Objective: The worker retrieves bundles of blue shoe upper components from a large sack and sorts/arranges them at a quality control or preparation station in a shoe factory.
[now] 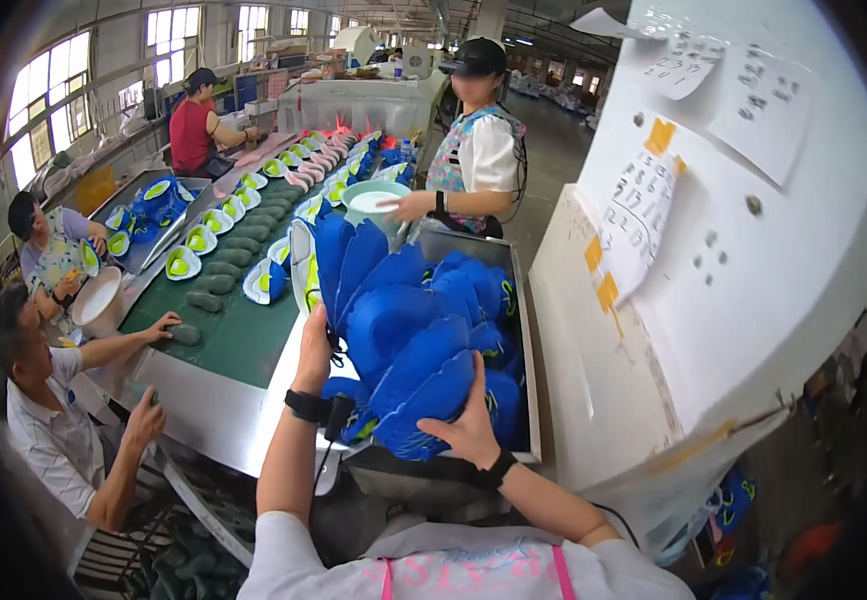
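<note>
Between my two hands is a bulky stack of blue shoe uppers point(408, 345), nested together with scalloped edges. My left hand point(315, 345) is closed on the stack's left side, beside a white upper with yellow-green lining point(303, 265). On the lower right my right hand point(465, 420) grips the stack, thumb spread across the blue material. Some fingers of both hands are hidden by the uppers. Beneath and beyond the stack, more blue uppers point(498, 290) with yellow-green laces fill a metal-rimmed bin point(531, 400).
Left of me runs a green conveyor point(243, 340) with rows of dark green shoe lasts point(218, 285) and white-and-green uppers point(218, 220). Several co-workers stand or sit around it; one holds a pale green basin point(373, 200). A white machine panel point(643, 300) with taped papers rises close on my right.
</note>
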